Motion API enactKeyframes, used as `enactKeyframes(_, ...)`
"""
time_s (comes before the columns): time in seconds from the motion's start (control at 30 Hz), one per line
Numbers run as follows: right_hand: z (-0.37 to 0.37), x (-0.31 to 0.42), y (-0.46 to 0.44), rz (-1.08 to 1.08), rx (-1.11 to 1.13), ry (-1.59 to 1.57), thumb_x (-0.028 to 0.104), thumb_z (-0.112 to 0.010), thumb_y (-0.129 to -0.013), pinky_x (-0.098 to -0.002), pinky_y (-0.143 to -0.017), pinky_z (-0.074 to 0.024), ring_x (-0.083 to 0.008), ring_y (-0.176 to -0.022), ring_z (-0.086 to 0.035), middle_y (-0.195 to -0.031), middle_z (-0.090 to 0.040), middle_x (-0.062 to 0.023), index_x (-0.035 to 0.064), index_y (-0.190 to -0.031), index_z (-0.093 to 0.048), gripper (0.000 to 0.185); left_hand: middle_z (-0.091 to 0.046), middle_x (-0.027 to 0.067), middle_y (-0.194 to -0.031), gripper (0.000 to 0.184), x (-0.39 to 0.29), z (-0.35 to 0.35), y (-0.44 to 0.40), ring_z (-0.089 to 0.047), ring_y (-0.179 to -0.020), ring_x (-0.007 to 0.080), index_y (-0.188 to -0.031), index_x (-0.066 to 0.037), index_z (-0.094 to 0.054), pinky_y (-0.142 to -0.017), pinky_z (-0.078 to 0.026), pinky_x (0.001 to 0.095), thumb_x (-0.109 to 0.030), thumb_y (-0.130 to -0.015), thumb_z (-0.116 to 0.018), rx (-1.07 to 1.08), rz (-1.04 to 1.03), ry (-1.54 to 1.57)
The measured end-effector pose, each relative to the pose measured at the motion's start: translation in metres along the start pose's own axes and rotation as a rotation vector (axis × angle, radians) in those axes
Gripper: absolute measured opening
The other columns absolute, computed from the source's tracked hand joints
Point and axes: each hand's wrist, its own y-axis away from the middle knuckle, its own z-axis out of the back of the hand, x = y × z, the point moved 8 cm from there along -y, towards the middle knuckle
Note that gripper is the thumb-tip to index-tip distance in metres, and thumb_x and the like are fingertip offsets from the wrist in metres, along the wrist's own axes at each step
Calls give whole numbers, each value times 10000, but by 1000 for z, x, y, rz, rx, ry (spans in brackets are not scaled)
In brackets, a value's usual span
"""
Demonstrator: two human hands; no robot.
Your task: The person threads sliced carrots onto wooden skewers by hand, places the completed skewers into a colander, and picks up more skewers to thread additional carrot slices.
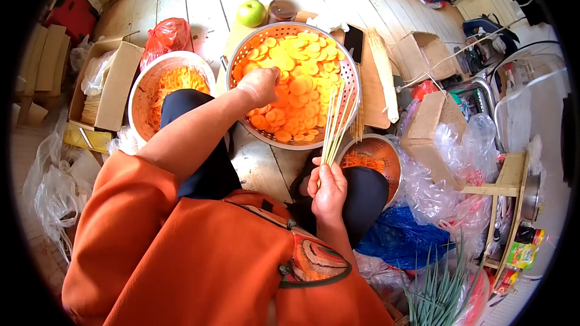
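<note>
1. Currently reaching into the large round metal colander (352,78) with the left hand (264,86), mostly closed, curled over thin round orange slices (298,87); cannot tell whether pinching any, as seen from behind.
2. Gripping 1 fanned bunch of thin pale wooden sticks (336,124) in the right hand (329,189), closed around the lower ends, with the upper ends spread over the colander's near right side.
3. Spread thickly across the colander's inside: the orange slices, many overlapping.
4. Set left of the colander: 1 round pale-rimmed bowl (136,99) with orange shreds (175,84), near 1 knotted red plastic bag (166,36).
5. Placed beyond the colander: 1 green apple (251,13), just beside 1 dark round cup (282,9).
6. Lying right of the colander: 1 flat brown wooden board (376,99), partly covered by 1 long pale tapered object (383,72).
7. Standing near the right hand: 1 smaller perforated metal bowl (393,160), also holding orange shreds.
</note>
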Motion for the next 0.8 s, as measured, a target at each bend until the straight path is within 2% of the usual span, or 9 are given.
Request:
enactKeyframes(0.17,-4,-12,10,-61,4,50,125,-448,-947,-185,-407,-311,-51,-457,-391,-621,-484,-5,6,-996,-569,177,-637,180,-798,272,12,-11,3,-620,-778,348,-894,-37,-576,-701,-486,396,-157,-667,-666,33,44,55)
enactKeyframes(0.23,-4,-14,9,-64,3,71,123,-445,-948,-185,-412,-316,-51,-461,-394,-623,-485,-5,8,-996,-571,178,-638,176,-794,243,14,-3,6,-625,-775,346,-878,-35,-581,-705,-489,393,-156,-679,-652,-150,42,90)
enactKeyframes(0.27,-3,-16,9,-67,1,92,121,-442,-948,-185,-417,-321,-50,-466,-397,-626,-487,-4,9,-996,-573,179,-638,176,-794,243,13,-2,7,-625,-775,346,-878,-35,-581,-705,-489,393,-156,-679,-652,-151,39,90)
enactKeyframes(0.53,-6,-26,10,-73,21,201,135,-449,-945,-187,-425,-340,-50,-469,-416,-643,-512,-12,13,-981,-583,185,-636,195,-843,221,16,-12,8,-619,-845,337,-882,-33,-588,-742,-484,388,-158,-707,-642,-13,67,112)
enactKeyframes(0.8,-11,-30,8,-74,42,241,138,-456,-939,-190,-430,-346,-48,-467,-427,-640,-520,-5,21,-969,-591,181,-643,171,-862,200,14,-9,14,-618,-851,329,-884,-48,-597,-741,-485,385,-179,-740,-643,-3,66,58)
